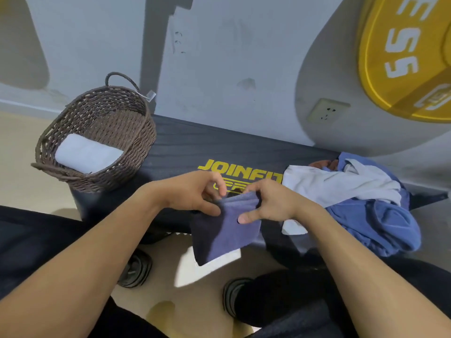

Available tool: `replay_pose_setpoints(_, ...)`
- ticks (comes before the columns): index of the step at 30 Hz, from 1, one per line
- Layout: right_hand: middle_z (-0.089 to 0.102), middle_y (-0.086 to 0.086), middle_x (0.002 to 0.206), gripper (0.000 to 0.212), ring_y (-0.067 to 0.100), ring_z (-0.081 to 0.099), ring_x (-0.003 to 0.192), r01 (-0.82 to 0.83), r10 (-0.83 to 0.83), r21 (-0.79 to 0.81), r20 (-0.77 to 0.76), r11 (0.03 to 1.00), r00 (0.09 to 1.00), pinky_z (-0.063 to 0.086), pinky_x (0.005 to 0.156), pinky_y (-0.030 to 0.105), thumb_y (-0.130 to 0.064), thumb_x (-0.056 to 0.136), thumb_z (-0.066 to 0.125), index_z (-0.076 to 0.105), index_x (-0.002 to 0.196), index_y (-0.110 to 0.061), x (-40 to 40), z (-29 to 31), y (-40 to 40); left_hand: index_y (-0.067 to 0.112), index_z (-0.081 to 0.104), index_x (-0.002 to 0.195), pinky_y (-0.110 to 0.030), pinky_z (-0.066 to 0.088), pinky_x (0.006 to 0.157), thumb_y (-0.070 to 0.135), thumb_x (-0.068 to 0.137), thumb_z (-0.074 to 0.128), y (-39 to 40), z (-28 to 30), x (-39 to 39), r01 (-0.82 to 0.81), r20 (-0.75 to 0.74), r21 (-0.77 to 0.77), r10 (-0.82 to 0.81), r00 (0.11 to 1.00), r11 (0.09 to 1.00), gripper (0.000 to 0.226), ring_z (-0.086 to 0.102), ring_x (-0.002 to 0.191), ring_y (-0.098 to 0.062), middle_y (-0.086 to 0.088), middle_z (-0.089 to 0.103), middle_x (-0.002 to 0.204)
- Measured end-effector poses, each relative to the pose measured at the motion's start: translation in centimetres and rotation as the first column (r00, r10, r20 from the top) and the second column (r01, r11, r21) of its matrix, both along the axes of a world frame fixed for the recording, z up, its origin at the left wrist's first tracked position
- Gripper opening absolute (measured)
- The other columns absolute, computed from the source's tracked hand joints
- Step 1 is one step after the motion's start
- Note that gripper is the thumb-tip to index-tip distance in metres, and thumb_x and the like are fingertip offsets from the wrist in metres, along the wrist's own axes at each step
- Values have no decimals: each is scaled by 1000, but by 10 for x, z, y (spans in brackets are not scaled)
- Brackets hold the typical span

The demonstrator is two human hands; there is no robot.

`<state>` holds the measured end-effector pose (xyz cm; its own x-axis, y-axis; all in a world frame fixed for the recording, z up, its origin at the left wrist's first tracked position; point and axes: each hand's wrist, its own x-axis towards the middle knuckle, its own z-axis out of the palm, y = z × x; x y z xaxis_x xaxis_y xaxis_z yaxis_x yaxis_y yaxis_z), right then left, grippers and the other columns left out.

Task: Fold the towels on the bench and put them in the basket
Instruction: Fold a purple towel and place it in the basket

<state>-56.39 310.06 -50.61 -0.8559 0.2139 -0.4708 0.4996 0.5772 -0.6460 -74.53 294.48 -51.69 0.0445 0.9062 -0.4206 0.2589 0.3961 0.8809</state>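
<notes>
A small dark blue towel (227, 230) hangs folded in front of the black bench (185, 147). My left hand (195, 193) pinches its upper left edge. My right hand (271, 203) grips the upper right edge, thumb over the front. A brown wicker basket (136, 152) stands on the bench's left end with a folded white towel (86, 153) inside. On the bench's right end lies a heap of loose towels: a white one (341, 184) on top of blue ones (380, 225).
A grey wall runs close behind the bench, with a socket (327, 111) and a yellow round sign (402, 52). My dark-trousered legs and black shoes (136, 269) are below the bench on a beige floor.
</notes>
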Motion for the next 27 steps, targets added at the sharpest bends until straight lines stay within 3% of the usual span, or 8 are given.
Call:
replay_pose_setpoints(2, 70, 14, 90, 34, 18, 60, 81, 209, -208, -367, 41, 907, 977, 48, 76, 37, -26, 81, 82, 69, 97, 1, 16, -11, 8, 19, 63, 101, -26, 50, 68, 5, 80, 78, -7, -22, -1, -131, 181, -77, 144, 973, 988, 30, 64, 77, -14, -3, 71, 86)
replay_pose_setpoints(4, 72, 19, 107, 31, 23, 66, 94, 396, -367, -523, 165, 755, 916, 52, 91, 44, -29, 87, 74, 71, 105, -4, 26, -26, 12, 14, 65, 110, -29, 55, 72, 7, 84, 75, -16, -52, 0, -280, 345, -228, 346, 872, 932, 28, 68, 87, -17, -8, 72, 96)
replay_pose_setpoints(8, 71, 16, 114, 26, 25, 67, 95, 633, -589, -368, 238, 681, 772, 54, 87, 43, -36, 98, 59, 68, 106, -14, 32, -66, 7, 4, 67, 100, -40, 57, 81, 11, 92, 67, -25, -94, 25, -493, 260, -392, 608, 751, 777, 10, 69, 82, -24, -17, 69, 94)
replay_pose_setpoints(11, 69, 12, 115, 28, 27, 65, 104, 705, -703, -247, 111, 665, 703, 52, 96, 46, -35, 100, 53, 62, 110, -10, 32, -86, -1, 8, 64, 91, -34, 56, 74, 17, 94, 64, -5, -89, 38, -559, 276, -307, 634, 722, 770, 9, 66, 74, -17, -8, 68, 87)
replay_pose_setpoints(14, 67, 5, 112, 29, 22, 64, 103, 731, -761, -279, 0, 623, 649, 51, 95, 45, -38, 99, 54, 60, 112, -13, 28, -86, -5, 8, 63, 108, -36, 58, 77, 21, 90, 70, 11, -77, 38, -560, 318, -296, 633, 706, 774, 24, 65, 82, -18, -6, 71, 97)
replay_pose_setpoints(19, 73, 8, 102, 30, 23, 70, 93, 743, -734, -358, 194, 565, 651, 56, 79, 38, -27, 82, 78, 65, 103, -10, 34, -86, -1, 2, 67, 105, -41, 58, 78, 20, 96, 61, 8, -88, 53, -534, 19, -278, 560, 828, 798, 21, 68, 91, -27, -16, 72, 105)
replay_pose_setpoints(23, 70, 10, 104, 27, 27, 68, 96, 690, -694, -277, 102, 668, 713, 57, 84, 44, -13, 84, 76, 57, 105, -12, 37, -88, 2, 10, 48, 101, -35, 40, 72, 30, 99, 53, 13, -89, 53, -562, -403, -55, 496, 769, 825, 20, 59, 95, -30, -13, 65, 109)
replay_pose_setpoints(27, 68, 4, 90, 37, 27, 65, 86, 669, -669, -6, 10, 743, 743, 52, 78, 36, -32, 80, 80, 56, 101, -13, 39, -93, -1, 10, 42, 117, -44, 47, 82, 36, 95, 57, 2, -88, 52, -549, -651, -12, 410, 639, 836, 37, 60, 105, -40, -17, 61, 118)
